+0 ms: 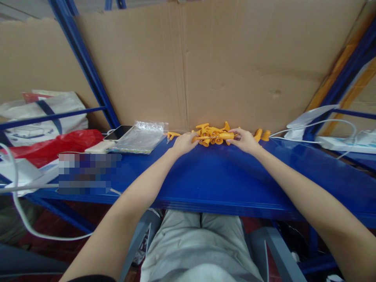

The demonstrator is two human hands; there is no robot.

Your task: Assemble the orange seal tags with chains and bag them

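My left hand [186, 143] is closed around the handle end of an orange corkscrew, whose metal spiral [209, 137] points right. Between the fingers of my right hand [244, 141] is an orange plastic sleeve [227, 136], roughly in line with the spiral's tip. Whether the tip has entered the sleeve I cannot tell. Just behind lies a pile of orange corkscrew parts [212, 129], handles and hollow sleeves mixed, against the cardboard. A separate orange corkscrew [172, 135] rests left of my left hand. Two orange pieces [262, 135] sit beyond my right hand.
The blue table [205, 176] backs onto a cardboard panel [235, 58]. At left are a clear plastic bag [141, 137], a phone [119, 132], a white charger [100, 147], a red bag [64, 143] and white cables [22, 219]. More cables [311, 139] run along the right.
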